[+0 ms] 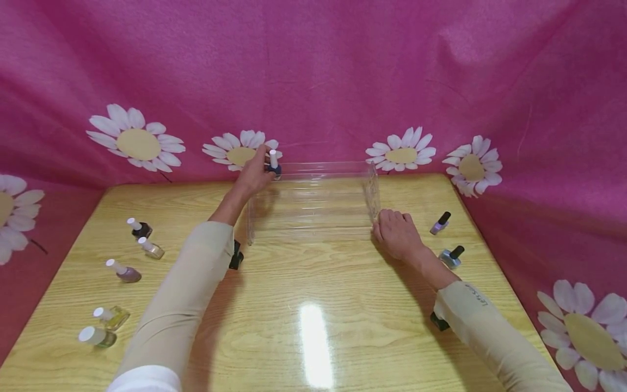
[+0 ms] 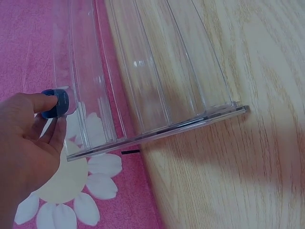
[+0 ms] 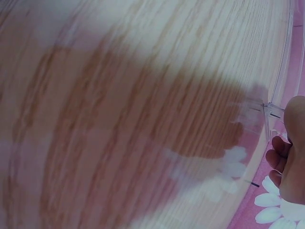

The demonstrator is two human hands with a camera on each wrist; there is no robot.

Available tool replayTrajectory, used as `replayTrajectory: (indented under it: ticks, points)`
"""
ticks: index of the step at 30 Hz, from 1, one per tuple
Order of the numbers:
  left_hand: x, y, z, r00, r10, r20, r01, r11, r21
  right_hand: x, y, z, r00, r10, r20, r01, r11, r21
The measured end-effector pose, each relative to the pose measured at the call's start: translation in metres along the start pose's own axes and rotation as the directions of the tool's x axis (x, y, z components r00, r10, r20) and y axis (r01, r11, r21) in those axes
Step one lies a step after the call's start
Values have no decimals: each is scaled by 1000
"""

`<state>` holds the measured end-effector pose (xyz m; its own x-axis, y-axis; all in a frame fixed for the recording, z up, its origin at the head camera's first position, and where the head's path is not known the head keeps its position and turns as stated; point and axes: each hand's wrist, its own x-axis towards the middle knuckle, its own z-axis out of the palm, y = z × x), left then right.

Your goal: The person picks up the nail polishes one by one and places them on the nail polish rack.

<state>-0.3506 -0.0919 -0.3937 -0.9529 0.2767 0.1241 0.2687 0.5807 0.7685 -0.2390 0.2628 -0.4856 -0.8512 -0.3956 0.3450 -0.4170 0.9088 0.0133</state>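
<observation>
A clear plastic tiered display rack stands at the back of the wooden table, against the pink cloth. At its upper left corner my left hand pinches a dark blue nail polish bottle with a white cap. In the left wrist view, thumb and fingers hold that bottle upright at the top tier of the rack. My right hand grips the rack's front right corner with curled fingers. The right wrist view shows this hand only in part, beside the corner.
On the left lie several nail polish bottles, among them a mauve one and a yellow one. A black-capped lilac bottle and a pale blue one lie at the right. Dark objects show partly behind both forearms.
</observation>
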Motion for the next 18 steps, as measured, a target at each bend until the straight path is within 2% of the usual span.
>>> replayTrajectory:
  ticks: [8,18]
  points:
    - [-1,0,0,1000,-15,-1,15,999,-29,0,-1,0,1000,-8,-17,7,1000,-8]
    - [-11,-5,-6,998,55,-35,-59,989,-134,0,-1,-1,1000,-2,-25,2,1000,-2]
